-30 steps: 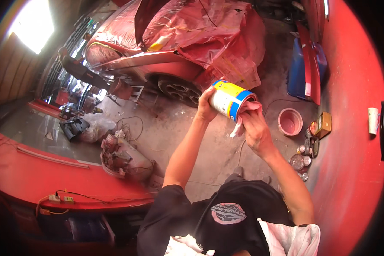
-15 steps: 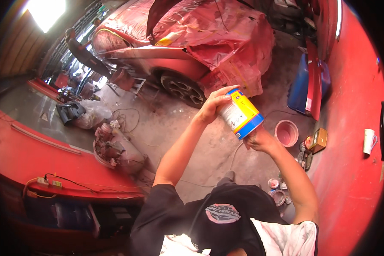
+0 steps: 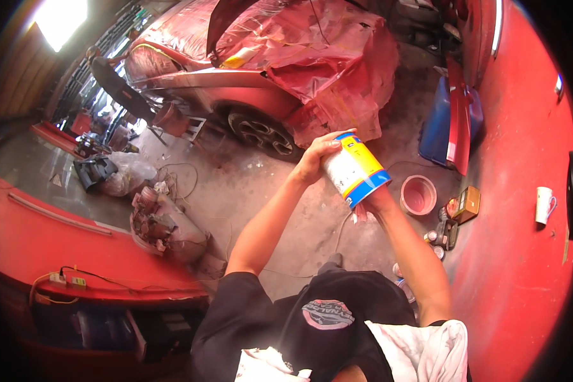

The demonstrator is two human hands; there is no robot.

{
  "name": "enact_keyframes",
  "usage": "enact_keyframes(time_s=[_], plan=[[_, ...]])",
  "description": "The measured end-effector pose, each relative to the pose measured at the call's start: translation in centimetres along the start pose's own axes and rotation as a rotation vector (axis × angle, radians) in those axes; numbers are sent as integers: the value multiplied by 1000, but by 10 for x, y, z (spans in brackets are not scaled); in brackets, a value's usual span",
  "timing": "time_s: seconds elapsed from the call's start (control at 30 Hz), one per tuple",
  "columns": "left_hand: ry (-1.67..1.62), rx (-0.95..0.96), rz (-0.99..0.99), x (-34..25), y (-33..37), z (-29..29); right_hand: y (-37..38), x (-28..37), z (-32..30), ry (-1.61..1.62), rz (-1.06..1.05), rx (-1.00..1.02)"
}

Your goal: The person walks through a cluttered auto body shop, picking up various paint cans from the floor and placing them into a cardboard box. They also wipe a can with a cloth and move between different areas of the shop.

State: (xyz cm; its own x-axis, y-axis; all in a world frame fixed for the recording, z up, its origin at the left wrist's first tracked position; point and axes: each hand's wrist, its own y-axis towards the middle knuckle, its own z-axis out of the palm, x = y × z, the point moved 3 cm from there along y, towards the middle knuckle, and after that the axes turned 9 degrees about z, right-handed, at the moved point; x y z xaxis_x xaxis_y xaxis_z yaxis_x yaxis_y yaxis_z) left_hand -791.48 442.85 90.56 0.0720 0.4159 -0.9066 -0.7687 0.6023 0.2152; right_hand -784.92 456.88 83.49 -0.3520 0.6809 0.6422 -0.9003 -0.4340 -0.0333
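A paint can (image 3: 353, 172), white with yellow and blue bands, is held tilted above the concrete floor, blue end down to the right. My left hand (image 3: 315, 158) grips its upper end from the left. My right hand (image 3: 377, 200) supports the lower blue end from beneath, with a scrap of pale rag (image 3: 361, 216) hanging under it. Both forearms reach up from a black cap (image 3: 337, 325) at the bottom of the picture.
A car (image 3: 248, 70) draped in reddish masking sheet stands behind, its wheel (image 3: 261, 134) near the can. A pink bucket (image 3: 418, 195), small cans (image 3: 442, 232) and a box (image 3: 468, 202) sit at right. A white mug (image 3: 544, 204) rests on the red surface. Red panel with wires (image 3: 63, 254) at left.
The can has swung from lying almost sideways to a steeper tilt with its blue end down and has sunk a little. Both hands stay on it.
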Motion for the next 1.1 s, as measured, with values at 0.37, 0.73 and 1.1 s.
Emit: enact_keyframes(time_s=[0.37,0.73,1.1], plan=[[214,-41,-49,-23,5,6,8,4,0,-589,-98,-117],[270,-73,-34,-27,-4,-19,22,0,13,-1283,-190,-83],[186,-4,3,-57,-8,-37,3,-15,46,-1535,-80,-3]])
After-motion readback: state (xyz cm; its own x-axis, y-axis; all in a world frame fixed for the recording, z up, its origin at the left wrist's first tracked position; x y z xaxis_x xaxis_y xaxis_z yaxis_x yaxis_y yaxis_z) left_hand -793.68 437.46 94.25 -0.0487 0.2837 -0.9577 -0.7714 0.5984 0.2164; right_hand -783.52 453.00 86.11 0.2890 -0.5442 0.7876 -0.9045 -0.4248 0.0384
